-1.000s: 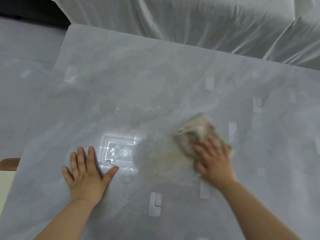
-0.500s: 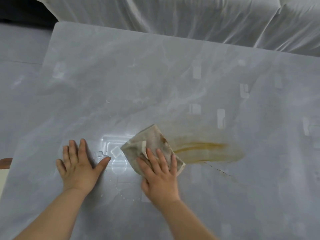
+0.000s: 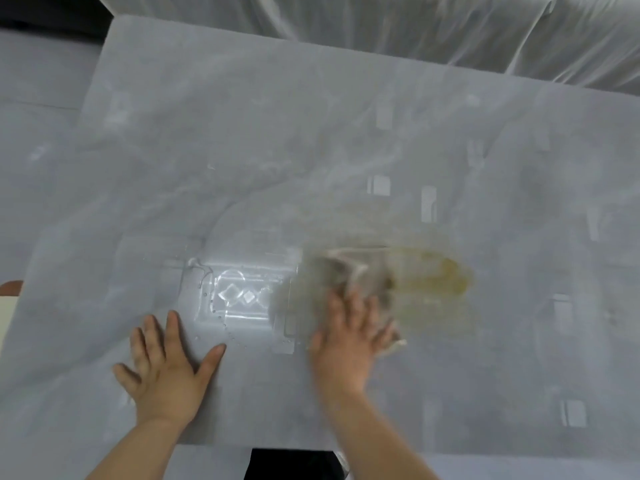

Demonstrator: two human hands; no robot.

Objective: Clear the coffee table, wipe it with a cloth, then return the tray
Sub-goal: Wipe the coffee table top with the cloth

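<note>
The glossy grey marble coffee table [image 3: 311,140] fills the view. My right hand [image 3: 349,336] presses a stained beige cloth [image 3: 349,275] flat on the tabletop near the front middle; both are blurred by motion. A yellowish-brown smear [image 3: 440,275] lies on the surface just right of the cloth. My left hand [image 3: 166,358] rests flat on the table at the front left, fingers spread, holding nothing. No tray is in view.
A sofa under a white cover [image 3: 381,26] runs along the table's far edge. Grey floor [image 3: 38,84] shows at the left. A small brown and cream object [image 3: 8,306] pokes in at the left edge. Ceiling-light reflections [image 3: 239,296] gleam between my hands.
My right hand swept the cloth left from the right-hand area toward my left hand, and it now sits blurred mid-stroke beside the smear. My left hand stayed planted.
</note>
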